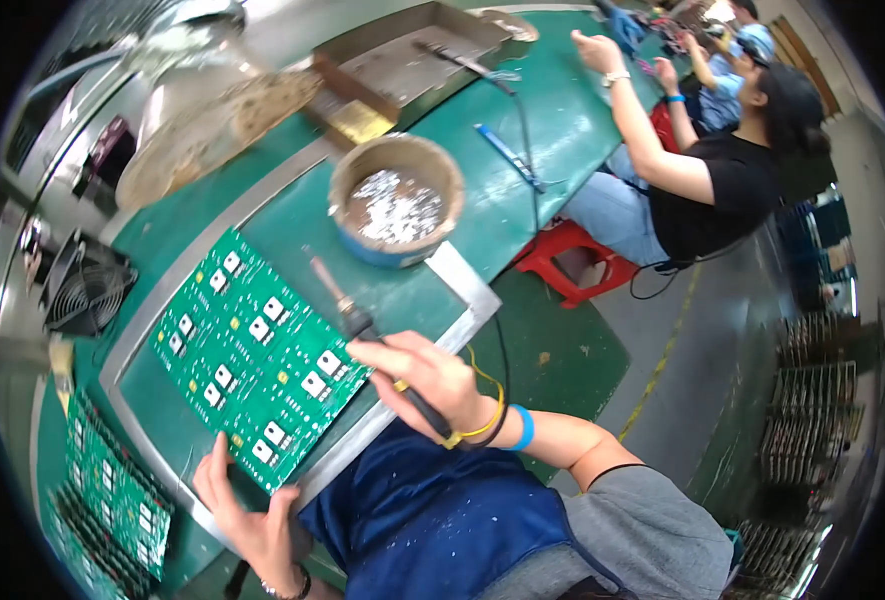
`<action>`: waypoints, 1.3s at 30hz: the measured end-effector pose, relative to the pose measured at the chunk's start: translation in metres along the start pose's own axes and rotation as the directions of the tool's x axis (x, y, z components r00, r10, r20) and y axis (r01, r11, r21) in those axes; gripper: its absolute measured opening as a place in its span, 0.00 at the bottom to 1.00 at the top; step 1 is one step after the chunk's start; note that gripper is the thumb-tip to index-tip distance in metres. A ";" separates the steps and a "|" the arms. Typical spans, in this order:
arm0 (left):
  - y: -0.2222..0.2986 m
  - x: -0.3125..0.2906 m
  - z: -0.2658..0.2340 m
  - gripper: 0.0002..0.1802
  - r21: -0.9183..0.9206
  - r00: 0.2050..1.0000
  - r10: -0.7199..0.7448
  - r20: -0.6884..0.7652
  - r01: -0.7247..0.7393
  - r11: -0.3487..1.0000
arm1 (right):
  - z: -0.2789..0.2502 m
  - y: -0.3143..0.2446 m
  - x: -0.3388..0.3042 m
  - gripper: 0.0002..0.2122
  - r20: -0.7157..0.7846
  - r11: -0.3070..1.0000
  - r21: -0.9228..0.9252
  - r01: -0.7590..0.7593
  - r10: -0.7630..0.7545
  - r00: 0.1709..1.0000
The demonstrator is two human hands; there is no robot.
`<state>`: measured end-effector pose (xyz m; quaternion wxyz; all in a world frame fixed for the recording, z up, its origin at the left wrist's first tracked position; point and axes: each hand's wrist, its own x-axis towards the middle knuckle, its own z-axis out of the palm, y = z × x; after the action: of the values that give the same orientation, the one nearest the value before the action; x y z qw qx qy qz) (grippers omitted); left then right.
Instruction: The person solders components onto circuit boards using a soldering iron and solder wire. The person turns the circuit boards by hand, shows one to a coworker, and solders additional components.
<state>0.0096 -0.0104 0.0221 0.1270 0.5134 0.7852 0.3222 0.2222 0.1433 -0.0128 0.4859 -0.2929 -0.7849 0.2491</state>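
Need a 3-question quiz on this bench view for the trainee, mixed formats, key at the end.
1. Multiple choice: the bits in the round tub look mostly: A) red, B) silvery, C) green.
2. True or false: the wearer's left hand is at the corner of the green circuit board farthest from the wearer.
3. Fill in: the wearer's right hand holds a ____.

Key
1. B, silvery.
2. False; it is at the corner nearest the wearer.
3. Soldering iron.
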 end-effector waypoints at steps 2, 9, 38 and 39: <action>-0.004 0.009 -0.003 0.48 0.032 0.996 0.089 -0.001 -0.088 0.996 | -0.002 0.002 -0.005 0.23 0.008 0.999 -0.034 0.033 -0.032 0.999; -0.026 0.016 -0.008 0.30 0.009 0.994 0.110 0.017 -0.111 0.994 | -0.001 0.007 -0.012 0.22 0.099 0.996 -0.042 0.081 -0.077 0.992; -0.017 0.045 -0.032 0.08 0.801 0.994 0.078 0.075 -0.107 0.590 | -0.095 -0.013 0.020 0.11 -0.100 0.957 -0.118 -0.267 0.256 0.961; -0.019 0.046 -0.033 0.08 0.783 0.991 0.072 0.112 -0.132 0.608 | -0.097 -0.014 0.019 0.12 -0.084 0.959 -0.120 -0.257 0.248 0.965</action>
<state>-0.0421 0.0128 0.0415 -0.1029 0.5714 0.8115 -0.0665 0.3006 0.1572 0.0482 0.4563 -0.4301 -0.7387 0.2472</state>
